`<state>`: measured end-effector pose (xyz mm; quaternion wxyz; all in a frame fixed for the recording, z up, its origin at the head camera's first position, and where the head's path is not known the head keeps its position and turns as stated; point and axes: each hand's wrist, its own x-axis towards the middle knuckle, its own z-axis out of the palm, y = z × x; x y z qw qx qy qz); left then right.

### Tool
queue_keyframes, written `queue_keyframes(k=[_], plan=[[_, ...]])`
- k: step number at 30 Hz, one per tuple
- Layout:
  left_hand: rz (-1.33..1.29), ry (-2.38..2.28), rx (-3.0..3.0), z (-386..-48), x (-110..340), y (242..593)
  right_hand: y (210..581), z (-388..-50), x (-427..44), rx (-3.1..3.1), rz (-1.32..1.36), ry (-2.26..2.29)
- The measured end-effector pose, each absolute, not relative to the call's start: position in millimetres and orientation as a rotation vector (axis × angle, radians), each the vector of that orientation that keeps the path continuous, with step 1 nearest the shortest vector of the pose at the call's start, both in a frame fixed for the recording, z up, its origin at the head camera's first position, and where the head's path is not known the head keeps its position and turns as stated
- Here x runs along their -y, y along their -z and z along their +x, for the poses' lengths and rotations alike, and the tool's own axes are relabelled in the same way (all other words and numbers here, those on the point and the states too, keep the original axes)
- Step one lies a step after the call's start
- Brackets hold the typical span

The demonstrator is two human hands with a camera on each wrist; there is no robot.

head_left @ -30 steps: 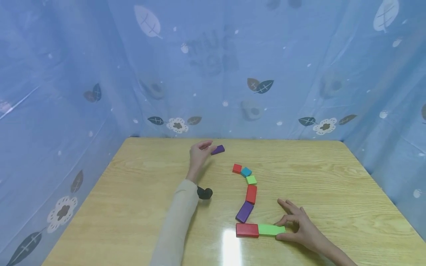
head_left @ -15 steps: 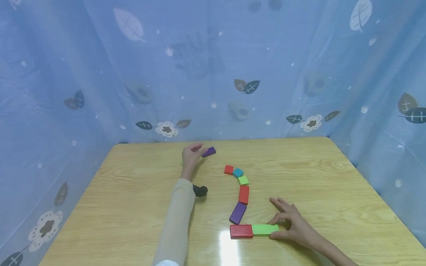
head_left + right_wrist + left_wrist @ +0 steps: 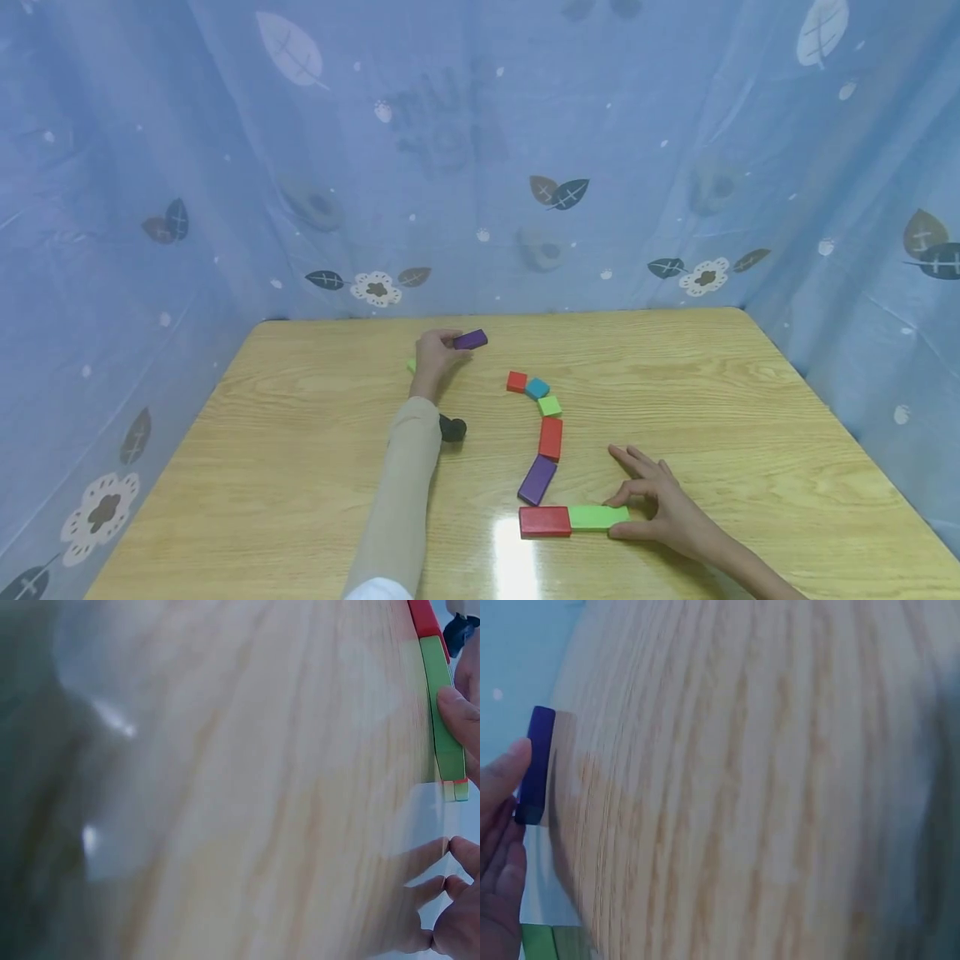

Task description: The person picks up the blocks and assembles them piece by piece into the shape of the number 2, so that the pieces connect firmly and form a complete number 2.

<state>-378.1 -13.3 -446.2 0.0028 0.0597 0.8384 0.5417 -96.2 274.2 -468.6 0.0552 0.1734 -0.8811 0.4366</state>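
In the head view my left hand (image 3: pixel 437 354) is at the far side of the table, by the left end of a purple block (image 3: pixel 472 339). Its thumb stands a little off the near side, the fingers behind that end; in the left wrist view the thumb overlaps the purple block (image 3: pixel 538 757). At the near right, my right hand (image 3: pixel 663 508) pinches the right end of a long green block (image 3: pixel 589 517) between thumb and index finger, other fingers spread. That green block lies end to end with a red block (image 3: pixel 544 522).
A curved row runs away from there: a purple block (image 3: pixel 537 481), a red block (image 3: pixel 551 439), then small green (image 3: pixel 550 407), blue (image 3: pixel 537 389) and red (image 3: pixel 517 382) blocks. A green piece (image 3: pixel 411 365) shows behind my left hand. A black knob (image 3: pixel 453 429) juts beside the sleeve.
The head view has shifted, then steadied. My left thumb has come off the purple block's left end towards me; the block stays nearly in place. My right hand keeps its pinch on the green block.
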Motion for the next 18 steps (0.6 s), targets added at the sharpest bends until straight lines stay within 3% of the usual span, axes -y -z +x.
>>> queue_keyframes(k=[18], plan=[[0.328,-1.430,-2.880,-388,0,445,475,-97,-276,2.617,0.563,-1.298]])
